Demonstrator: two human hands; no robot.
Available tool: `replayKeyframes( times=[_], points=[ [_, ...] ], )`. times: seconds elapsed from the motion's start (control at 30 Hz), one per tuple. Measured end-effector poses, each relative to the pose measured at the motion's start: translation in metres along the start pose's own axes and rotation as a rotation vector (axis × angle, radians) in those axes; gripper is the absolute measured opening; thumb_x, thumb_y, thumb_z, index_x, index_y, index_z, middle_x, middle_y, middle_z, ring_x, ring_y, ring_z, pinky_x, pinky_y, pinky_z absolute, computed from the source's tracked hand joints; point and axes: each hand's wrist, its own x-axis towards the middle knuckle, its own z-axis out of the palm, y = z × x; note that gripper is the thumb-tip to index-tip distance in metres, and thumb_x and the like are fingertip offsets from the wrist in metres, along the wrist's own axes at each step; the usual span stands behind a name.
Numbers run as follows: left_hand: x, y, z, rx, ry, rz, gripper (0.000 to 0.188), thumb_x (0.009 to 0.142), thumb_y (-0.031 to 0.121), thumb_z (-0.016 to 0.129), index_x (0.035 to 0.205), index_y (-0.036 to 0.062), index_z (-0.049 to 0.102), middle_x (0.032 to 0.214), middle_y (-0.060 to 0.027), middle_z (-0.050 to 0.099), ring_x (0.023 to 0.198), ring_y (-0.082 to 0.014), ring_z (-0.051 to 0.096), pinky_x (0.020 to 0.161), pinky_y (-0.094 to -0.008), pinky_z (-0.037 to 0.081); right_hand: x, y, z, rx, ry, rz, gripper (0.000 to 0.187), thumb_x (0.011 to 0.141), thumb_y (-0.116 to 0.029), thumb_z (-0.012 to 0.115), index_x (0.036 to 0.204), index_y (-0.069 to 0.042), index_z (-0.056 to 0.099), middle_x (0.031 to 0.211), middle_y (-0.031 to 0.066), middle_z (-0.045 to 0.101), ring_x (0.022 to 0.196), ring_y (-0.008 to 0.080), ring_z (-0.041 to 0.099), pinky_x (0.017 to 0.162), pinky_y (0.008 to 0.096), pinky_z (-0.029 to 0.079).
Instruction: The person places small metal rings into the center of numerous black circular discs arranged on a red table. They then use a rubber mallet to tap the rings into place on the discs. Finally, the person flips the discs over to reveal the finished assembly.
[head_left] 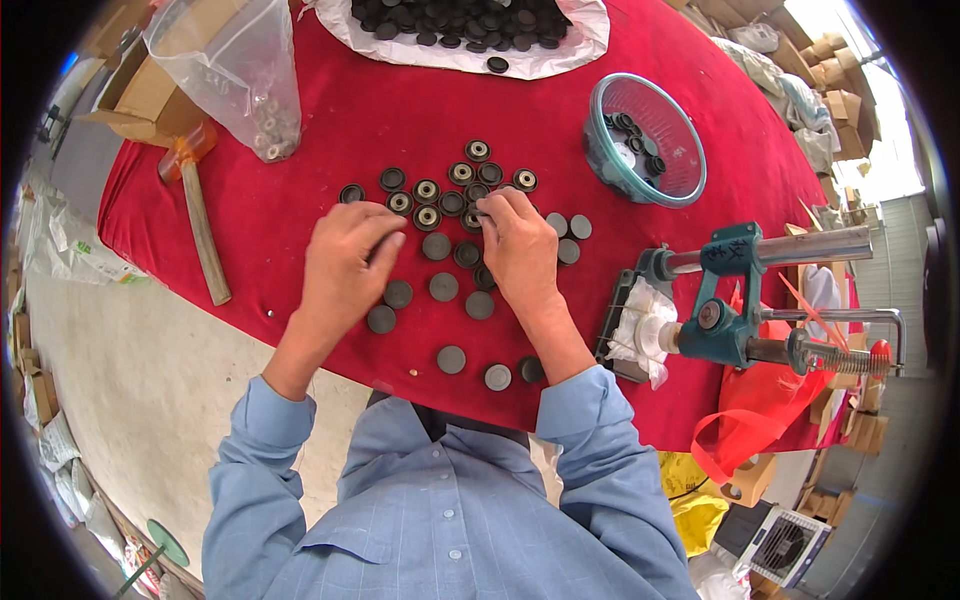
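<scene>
My right hand (518,245) reaches into a cluster of small round black caps on a red cloth. Its thumb and fingertips pinch a black cap, mostly covered by the fingers. My left hand (350,258) hovers at the cluster's left side with its fingers curled in; whatever they may hold is hidden. Several caps, such as this one (427,217), have a metal ring set in them. Others, like the cap (444,287) between my forearms, show a plain dark face. A hollow cap (351,193) lies just beyond my left fingers.
A teal hand press (728,295) stands at the right, below a blue plastic basket (690,150) of black parts. Far back, a white sack (585,45) holds many black caps. A hammer (203,230), a clear bag (225,60) and a cardboard box (150,105) are at left.
</scene>
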Motion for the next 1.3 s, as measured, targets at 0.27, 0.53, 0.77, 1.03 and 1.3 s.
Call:
replayKeyframes(
  times=[0.27,0.53,0.77,1.03,1.3],
  points=[
    [0.002,0.052,0.041,0.126,-0.195,0.058,0.030,0.083,0.014,0.087,0.110,0.0036,0.078,0.110,-0.0104,0.066,0.103,-0.0304,0.062,0.086,-0.0440,0.049,0.000,0.001,-0.005,-0.019,-0.052,-0.054,0.022,0.087,-0.008,0.081,0.109,-0.009,0.077,0.101,0.0062,0.073,0.089,0.0298,0.074,0.074,0.0427,0.061],
    [0.000,0.042,0.062,0.089,-0.223,0.065,0.031,0.079,0.010,0.088,0.107,0.0034,0.077,0.113,-0.0107,0.066,0.104,-0.0309,0.063,0.089,-0.0447,0.052,-0.001,0.007,-0.002,-0.021,-0.033,-0.133,0.022,0.087,-0.007,0.080,0.109,-0.008,0.079,0.103,0.0057,0.074,0.092,0.0286,0.074,0.076,0.0420,0.062],
    [-0.001,0.041,0.061,0.031,-0.304,0.074,0.036,0.077,0.008,0.088,0.110,0.0057,0.075,0.114,-0.0080,0.072,0.105,-0.0313,0.064,0.092,-0.0456,0.053,0.000,0.007,-0.006,0.036,-0.054,-0.126,0.020,0.087,-0.005,0.079,0.107,-0.007,0.079,0.101,0.0063,0.073,0.092,0.0291,0.074,0.078,0.0421,0.061],
    [0.001,0.031,0.026,-0.438,-0.040,-0.235,0.033,0.083,-0.003,0.086,0.114,0.0046,0.077,0.098,-0.0021,0.074,0.079,-0.0094,0.067,0.069,-0.0270,0.053,-0.003,0.008,-0.009,0.013,-0.088,-0.135,0.023,0.087,-0.003,0.082,0.110,-0.006,0.079,0.108,0.0080,0.073,0.095,0.0301,0.074,0.081,0.0424,0.061],
    [0.016,0.003,0.007,-0.264,0.146,-0.197,0.028,0.089,-0.004,0.083,0.116,0.0040,0.083,0.101,-0.0048,0.073,0.088,-0.0126,0.070,0.074,-0.0271,0.055,-0.015,-0.003,-0.008,-0.085,-0.123,-0.154,0.027,0.090,-0.002,0.072,0.116,-0.002,0.076,0.116,0.0109,0.070,0.098,0.0300,0.072,0.080,0.0410,0.063]
  ],
)
